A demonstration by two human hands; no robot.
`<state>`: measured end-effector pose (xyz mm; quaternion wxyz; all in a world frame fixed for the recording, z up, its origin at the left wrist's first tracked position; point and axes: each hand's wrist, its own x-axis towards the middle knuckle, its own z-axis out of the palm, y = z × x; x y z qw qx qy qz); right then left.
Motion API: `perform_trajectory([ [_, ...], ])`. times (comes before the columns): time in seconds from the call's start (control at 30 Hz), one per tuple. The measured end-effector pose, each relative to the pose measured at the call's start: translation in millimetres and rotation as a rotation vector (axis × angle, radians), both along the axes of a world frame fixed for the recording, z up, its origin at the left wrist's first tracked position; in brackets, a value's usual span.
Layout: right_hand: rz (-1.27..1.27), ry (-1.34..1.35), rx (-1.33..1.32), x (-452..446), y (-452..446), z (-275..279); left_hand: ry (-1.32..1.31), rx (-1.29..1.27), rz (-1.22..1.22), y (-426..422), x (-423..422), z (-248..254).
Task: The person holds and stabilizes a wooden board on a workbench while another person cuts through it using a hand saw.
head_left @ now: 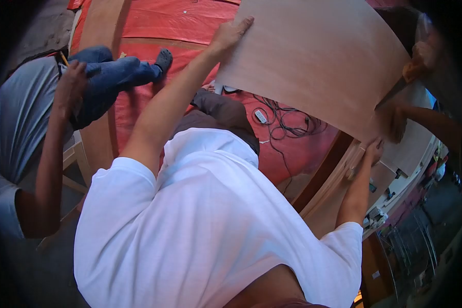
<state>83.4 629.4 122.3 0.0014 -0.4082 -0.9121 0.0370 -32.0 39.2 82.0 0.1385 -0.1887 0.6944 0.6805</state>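
A large, thin plywood sheet (313, 56) stretches out in front of me, raised above the red floor covering. My left hand (232, 34) is closed around its left edge near the top of the view. At the sheet's lower right corner, my right hand (374, 151) grips the near edge. Just beyond that hand, another person's hand (397, 124) rests by the sheet. A hand saw (390, 94) with an orange handle meets the sheet's right side, held by that person's other hand (422, 55).
A person in a grey shirt (23, 120) and jeans is on my left by a long board (96, 128). Black cables and a white power strip (261, 116) lie on the red covering (161, 23). Stacked boards and a bench with tools (377, 213) are at right.
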Motion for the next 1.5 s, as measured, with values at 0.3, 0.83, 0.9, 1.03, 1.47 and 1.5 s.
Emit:
perform_trajectory([
  [0.3,0.017,0.011,0.042,4,-7,2,-0.014,-0.105,-0.007,1,0,9],
  [0.83,0.011,0.000,-0.003,1,3,0,-0.063,-0.001,-0.007,6,1,23],
  [0.9,0.027,0.059,-0.043,-1,3,-2,-0.018,-0.053,-0.003,4,-6,19],
  [1.03,0.067,0.029,0.081,5,8,-6,-0.094,-0.130,-0.029,4,0,30],
  [1.47,0.047,0.016,0.078,5,4,-3,-0.031,-0.120,-0.036,0,-4,8],
  [1.5,0.061,0.017,0.098,4,5,-4,-0.009,-0.148,-0.052,-2,-5,6],
])
